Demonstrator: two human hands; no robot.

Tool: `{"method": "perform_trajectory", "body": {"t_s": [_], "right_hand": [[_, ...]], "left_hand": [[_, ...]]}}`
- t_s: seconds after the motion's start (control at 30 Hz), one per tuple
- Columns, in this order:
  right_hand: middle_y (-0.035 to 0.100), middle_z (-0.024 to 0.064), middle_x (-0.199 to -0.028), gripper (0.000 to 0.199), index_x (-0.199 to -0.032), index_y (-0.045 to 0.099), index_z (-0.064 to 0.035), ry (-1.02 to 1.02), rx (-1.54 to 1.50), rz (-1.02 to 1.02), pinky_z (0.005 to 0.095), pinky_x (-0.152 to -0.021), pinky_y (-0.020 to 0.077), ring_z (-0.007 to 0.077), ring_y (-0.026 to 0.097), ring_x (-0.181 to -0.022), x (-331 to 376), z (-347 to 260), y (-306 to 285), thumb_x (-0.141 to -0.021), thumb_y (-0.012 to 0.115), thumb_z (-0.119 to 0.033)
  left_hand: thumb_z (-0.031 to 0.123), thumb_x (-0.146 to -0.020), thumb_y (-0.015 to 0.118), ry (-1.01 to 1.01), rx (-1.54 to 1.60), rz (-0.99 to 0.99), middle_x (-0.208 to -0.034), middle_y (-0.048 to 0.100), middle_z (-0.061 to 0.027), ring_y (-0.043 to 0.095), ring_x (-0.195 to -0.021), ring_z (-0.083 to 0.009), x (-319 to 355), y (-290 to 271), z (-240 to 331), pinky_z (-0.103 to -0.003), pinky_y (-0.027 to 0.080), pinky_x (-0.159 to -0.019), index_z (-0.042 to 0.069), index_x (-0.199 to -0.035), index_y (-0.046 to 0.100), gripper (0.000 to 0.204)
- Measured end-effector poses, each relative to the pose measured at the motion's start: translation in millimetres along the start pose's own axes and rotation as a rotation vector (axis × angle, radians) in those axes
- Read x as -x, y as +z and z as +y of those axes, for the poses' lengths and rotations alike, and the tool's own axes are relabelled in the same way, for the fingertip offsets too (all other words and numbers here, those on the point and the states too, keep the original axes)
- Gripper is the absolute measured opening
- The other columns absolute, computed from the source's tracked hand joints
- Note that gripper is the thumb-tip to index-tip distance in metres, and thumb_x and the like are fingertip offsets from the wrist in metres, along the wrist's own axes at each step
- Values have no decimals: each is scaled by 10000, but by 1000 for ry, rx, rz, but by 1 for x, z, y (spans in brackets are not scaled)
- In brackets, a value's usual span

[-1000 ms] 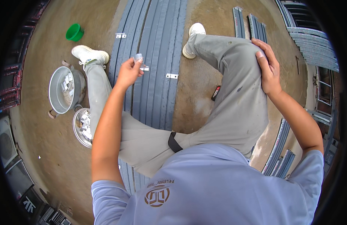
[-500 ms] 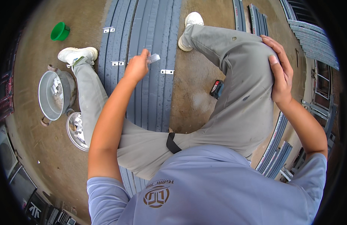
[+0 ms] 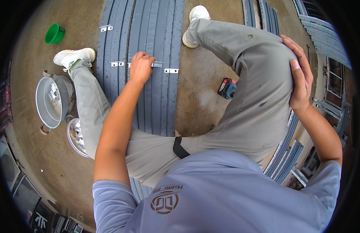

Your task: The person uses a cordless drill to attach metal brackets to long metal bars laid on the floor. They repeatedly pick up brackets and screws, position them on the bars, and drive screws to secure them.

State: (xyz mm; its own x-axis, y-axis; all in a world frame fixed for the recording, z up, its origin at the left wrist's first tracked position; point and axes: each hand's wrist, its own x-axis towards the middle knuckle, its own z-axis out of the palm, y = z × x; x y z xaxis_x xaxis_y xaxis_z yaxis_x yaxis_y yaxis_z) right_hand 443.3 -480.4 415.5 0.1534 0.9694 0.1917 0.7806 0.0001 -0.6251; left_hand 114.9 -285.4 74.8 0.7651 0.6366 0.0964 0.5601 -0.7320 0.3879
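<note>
My left hand (image 3: 142, 66) is closed, fingers bent down, on a small silver metal bracket (image 3: 158, 64) that lies against grey metal profiles (image 3: 149, 103) laid side by side between my legs. Other silver brackets with holes sit along these profiles: one bracket (image 3: 117, 63) left of the hand, another bracket (image 3: 171, 71) at the right edge, and a third bracket (image 3: 106, 28) farther off. My right hand (image 3: 300, 79) rests on my right knee, thumb and fingers apart, holding nothing.
To the left stand a grey metal pot (image 3: 43, 112) and a steel bowl (image 3: 70, 143), both with small metal pieces inside. A green bucket (image 3: 55, 33) is farther off. A cordless tool's battery end (image 3: 227, 88) shows beside my right leg. More profiles (image 3: 283, 161) lie at right.
My left hand has come down with the bracket, which now lies flat across the profiles instead of being tilted above them. My right hand stays on the knee.
</note>
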Motion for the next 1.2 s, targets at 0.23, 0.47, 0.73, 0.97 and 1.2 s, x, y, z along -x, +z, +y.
{"method": "perform_trajectory", "body": {"t_s": [0.23,0.47,0.73,0.97,1.2], "right_hand": [[584,206,-1416,444,-1343,583,73,8,28,2,395,-1195,314,296,512,-1367,3,3,-3,-1003,450,-179],[587,204,-1412,447,-1341,580,79,22,18,13,393,-1197,310,295,510,-1370,7,7,-5,-1005,448,-184],[584,207,-1416,441,-1339,580,81,27,14,16,391,-1198,309,296,509,-1372,7,8,-6,-1004,443,-171],[585,204,-1414,442,-1343,582,77,31,13,18,393,-1196,311,293,509,-1368,7,7,-6,-1006,451,-177],[593,189,-1403,412,-1342,584,74,31,-81,64,386,-1189,322,281,510,-1364,9,9,1,-1011,458,-138]], "left_hand": [[-13,-758,665,44,-64,-8,-973,767,-84,644,-1124,-264,0,-1,-3,-419,441,-1091,105,-957,800,268],[-2,-765,666,33,-70,-15,-983,768,-78,642,-1145,-269,-1,-3,-8,-420,438,-1095,114,-945,797,252],[-6,-771,665,66,-109,-60,-1017,765,-62,622,-1189,-267,0,-3,-5,-429,441,-1093,127,-985,792,282],[-2,-802,711,14,122,-19,-1074,752,-65,593,-1260,-294,2,-23,-6,-430,477,-1066,118,-1057,769,287],[117,-856,788,-204,275,295,-1079,761,-92,645,-1193,-287,12,-89,-28,-394,517,-1001,105,-1028,782,172]]}}
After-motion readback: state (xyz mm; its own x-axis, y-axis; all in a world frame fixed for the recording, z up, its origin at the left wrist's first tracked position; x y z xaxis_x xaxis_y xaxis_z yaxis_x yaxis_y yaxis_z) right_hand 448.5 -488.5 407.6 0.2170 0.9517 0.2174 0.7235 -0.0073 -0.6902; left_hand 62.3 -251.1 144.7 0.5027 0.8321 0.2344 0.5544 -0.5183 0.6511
